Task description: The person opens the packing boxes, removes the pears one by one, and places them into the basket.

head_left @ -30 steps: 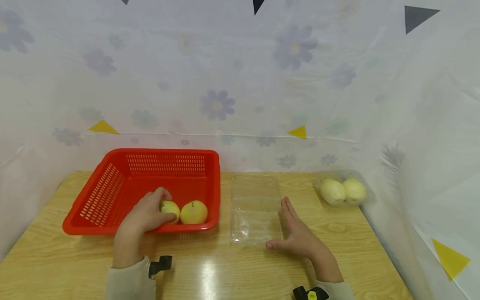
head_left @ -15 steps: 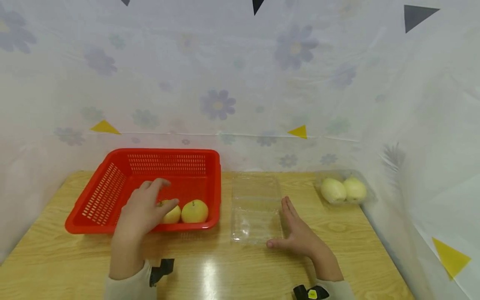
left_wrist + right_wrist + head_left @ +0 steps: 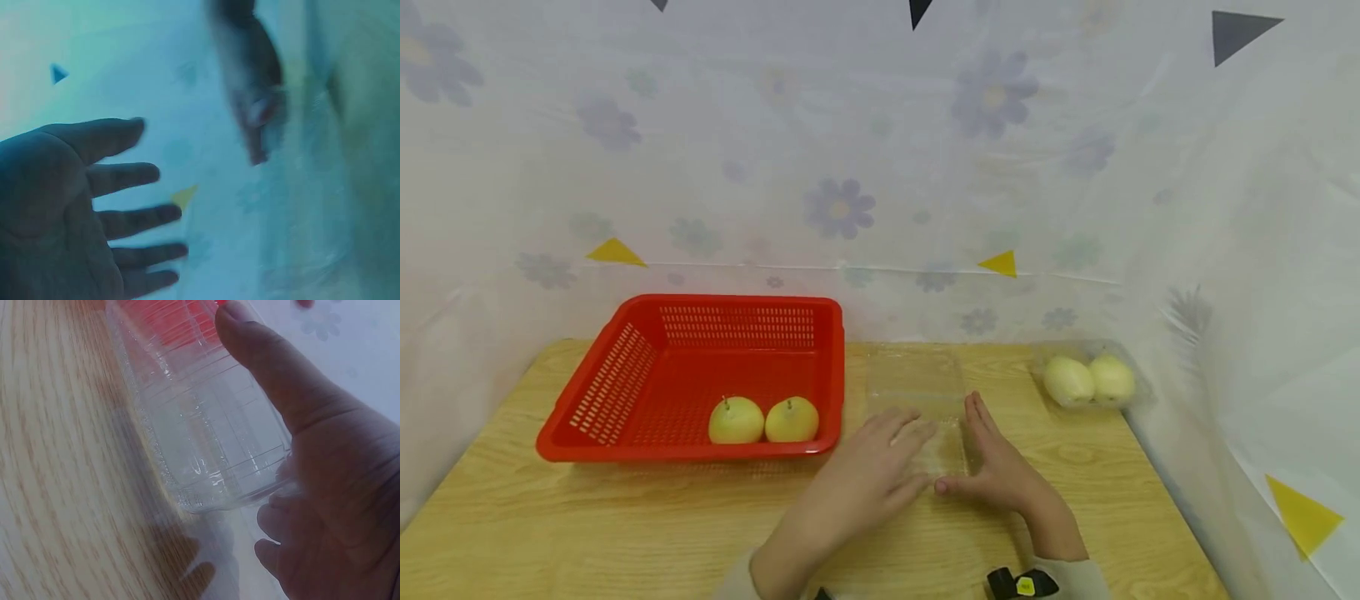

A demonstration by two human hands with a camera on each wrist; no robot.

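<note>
A hinged clear plastic box (image 3: 913, 373) lies on the wooden table with its lid part toward the wall. At its right side, my right hand (image 3: 1003, 479) rests with straight fingers along the wall and the thumb at the near corner. In the right wrist view the ribbed box (image 3: 206, 425) shows no fruit inside. Over the box's near left part hovers my left hand (image 3: 868, 475), slightly blurred, holding nothing. Its fingers spread apart in the left wrist view, palm (image 3: 56, 212) visible. Two yellow pears (image 3: 736, 421) sit side by side in the red basket (image 3: 647, 452).
At the table's back right corner stands another clear box (image 3: 1093, 400) containing two pale yellow pears (image 3: 1069, 382). A flower-patterned sheet (image 3: 842, 125) hangs behind the table and along the right side. The basket's raised rim borders the box on the left.
My left hand has let go of the left pear, lifted out of the basket and swung right to the clear box. Both pears stay in the basket. My right hand has kept its place.
</note>
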